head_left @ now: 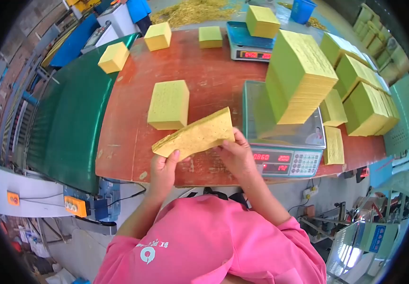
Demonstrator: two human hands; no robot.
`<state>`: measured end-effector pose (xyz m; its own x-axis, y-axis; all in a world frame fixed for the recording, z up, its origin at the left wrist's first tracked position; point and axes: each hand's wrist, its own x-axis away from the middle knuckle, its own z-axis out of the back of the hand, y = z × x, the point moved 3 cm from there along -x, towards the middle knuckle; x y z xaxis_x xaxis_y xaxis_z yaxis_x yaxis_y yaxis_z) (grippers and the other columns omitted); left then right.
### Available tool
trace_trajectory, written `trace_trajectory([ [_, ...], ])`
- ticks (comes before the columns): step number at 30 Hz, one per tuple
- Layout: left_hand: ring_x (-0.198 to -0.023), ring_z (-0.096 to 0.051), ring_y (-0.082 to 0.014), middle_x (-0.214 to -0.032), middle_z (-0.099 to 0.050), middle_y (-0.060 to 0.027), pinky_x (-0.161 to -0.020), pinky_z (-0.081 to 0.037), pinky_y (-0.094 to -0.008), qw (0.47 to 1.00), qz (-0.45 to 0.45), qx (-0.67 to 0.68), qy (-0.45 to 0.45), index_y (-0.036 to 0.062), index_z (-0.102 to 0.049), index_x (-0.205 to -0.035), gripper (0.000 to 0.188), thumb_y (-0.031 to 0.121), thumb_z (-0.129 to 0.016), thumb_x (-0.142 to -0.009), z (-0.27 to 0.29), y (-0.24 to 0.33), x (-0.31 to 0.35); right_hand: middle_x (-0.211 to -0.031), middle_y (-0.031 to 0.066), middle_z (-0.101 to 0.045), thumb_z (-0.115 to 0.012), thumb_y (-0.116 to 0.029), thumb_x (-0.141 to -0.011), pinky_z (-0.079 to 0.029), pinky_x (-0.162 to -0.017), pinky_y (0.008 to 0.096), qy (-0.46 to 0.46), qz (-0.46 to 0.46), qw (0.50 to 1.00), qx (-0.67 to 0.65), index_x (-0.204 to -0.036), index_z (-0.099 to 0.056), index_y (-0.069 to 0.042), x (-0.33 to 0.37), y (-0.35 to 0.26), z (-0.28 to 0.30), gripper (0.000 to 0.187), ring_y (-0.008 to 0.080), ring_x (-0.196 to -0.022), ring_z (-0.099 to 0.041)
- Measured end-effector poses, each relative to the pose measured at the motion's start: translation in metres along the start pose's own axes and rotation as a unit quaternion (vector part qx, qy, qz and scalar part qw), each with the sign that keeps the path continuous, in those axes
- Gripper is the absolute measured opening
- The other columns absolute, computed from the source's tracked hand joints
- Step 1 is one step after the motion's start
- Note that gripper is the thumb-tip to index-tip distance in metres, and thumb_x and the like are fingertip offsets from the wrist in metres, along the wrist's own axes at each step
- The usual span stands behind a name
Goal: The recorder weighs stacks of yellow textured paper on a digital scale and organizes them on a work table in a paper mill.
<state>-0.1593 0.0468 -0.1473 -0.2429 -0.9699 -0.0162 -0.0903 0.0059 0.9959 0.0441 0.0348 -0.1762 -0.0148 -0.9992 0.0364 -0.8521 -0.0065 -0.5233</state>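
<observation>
a bright pink garment is worn, filling the near edge of the view. a small white round emblem with white lettering is seen on its left side. the left hand (pixel 162 166) and right hand (pixel 236 154) are left bare, ungloved.

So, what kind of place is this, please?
Probably a small workshop for weighing and packing paper. Both hands hold a thin stack of yellow sheets beside a digital scale loaded with a tall stack, and a green conveyor belt runs alongside the table.
</observation>
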Motion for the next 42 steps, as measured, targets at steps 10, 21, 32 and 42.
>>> trace_trajectory([
  [10, -0.086, -0.067, -0.0163, -0.099, -0.068, -0.0084, -0.071, -0.059, -0.0297, 0.955, -0.026, -0.197, -0.22, -0.0053, -0.061, -0.116, 0.023, 0.003, -0.055, -0.096, -0.074, 0.118, -0.046, -0.095, 0.0097, -0.067, -0.067, -0.009, -0.088, -0.053, -0.072, 0.0314, -0.131, 0.225, 0.749, 0.609, -0.127, -0.056, -0.005, 0.056, -0.202, -0.072, 0.04, 0.0162, -0.079, -0.064],
  [21, -0.081, -0.067, -0.0142, -0.094, -0.069, -0.007, -0.069, -0.055, -0.027, 0.976, -0.059, 0.048, -0.205, 0.0031, -0.064, -0.1, 0.018, 0.014, -0.07, -0.087, -0.23, 0.198, -0.296, -0.077, 0.0011, -0.059, -0.063, -0.01, -0.088, -0.046, -0.049, 0.0237, 0.064, 0.157, 0.829, 0.533, -0.112, -0.063, 0.002, -0.035, -0.364, -0.067, 0.027, 0.0085, -0.058, -0.053],
  [32, -0.079, -0.065, -0.0122, -0.09, -0.069, -0.0057, -0.069, -0.052, -0.0249, 0.975, -0.019, -0.127, -0.183, 0.0032, -0.066, -0.101, 0.016, 0.01, -0.067, -0.087, -0.266, 0.144, -0.328, -0.076, 0.0014, -0.051, -0.064, -0.012, -0.088, -0.044, -0.044, 0.0239, 0.127, 0.114, 0.803, 0.571, -0.116, -0.06, 0.004, -0.045, -0.373, -0.031, 0.033, 0.008, -0.055, -0.049],
  [42, -0.068, -0.053, -0.0063, -0.08, -0.065, 0.0005, -0.052, -0.036, -0.0213, 0.964, -0.055, -0.186, -0.18, 0.005, -0.068, -0.095, 0.014, 0.012, -0.069, -0.084, -0.266, 0.144, -0.315, -0.077, -0.0007, -0.054, -0.066, -0.014, -0.086, -0.036, -0.051, 0.0207, 0.129, 0.124, 0.802, 0.57, -0.113, -0.063, 0.001, -0.037, -0.364, -0.028, 0.031, 0.0069, -0.059, -0.048],
])
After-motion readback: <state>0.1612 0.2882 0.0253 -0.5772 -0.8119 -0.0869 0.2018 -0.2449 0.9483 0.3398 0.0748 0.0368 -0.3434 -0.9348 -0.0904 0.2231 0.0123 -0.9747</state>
